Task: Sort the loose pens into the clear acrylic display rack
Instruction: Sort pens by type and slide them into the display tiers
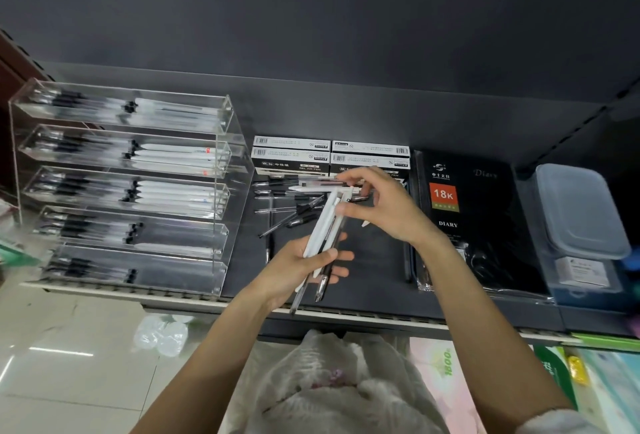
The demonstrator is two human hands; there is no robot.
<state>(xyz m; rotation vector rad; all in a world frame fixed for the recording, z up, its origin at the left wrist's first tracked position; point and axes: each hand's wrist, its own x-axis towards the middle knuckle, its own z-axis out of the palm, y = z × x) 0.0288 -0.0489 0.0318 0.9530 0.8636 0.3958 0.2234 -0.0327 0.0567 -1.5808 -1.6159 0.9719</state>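
The clear acrylic rack (235, 142) stands at the left of the dark shelf, its several tiers holding rows of black-capped and white pens. Loose black and clear pens (294, 208) lie scattered on the shelf right of the rack. My left hand (298, 260) grips a bundle of white and dark pens (323, 225), tips pointing down toward the shelf edge. My right hand (377, 205) is just above it, its fingers pinching the top ends of the bundle's pens; one more white pen lies crosswise under the fingertips.
Boxes of gel ink pens (294, 156) stand behind the loose pens. A black diary (464, 212) lies to the right, then a lidded plastic box (581, 212). The shelf's front edge (381, 316) runs below my hands. A plastic bag (162, 333) lies on the floor.
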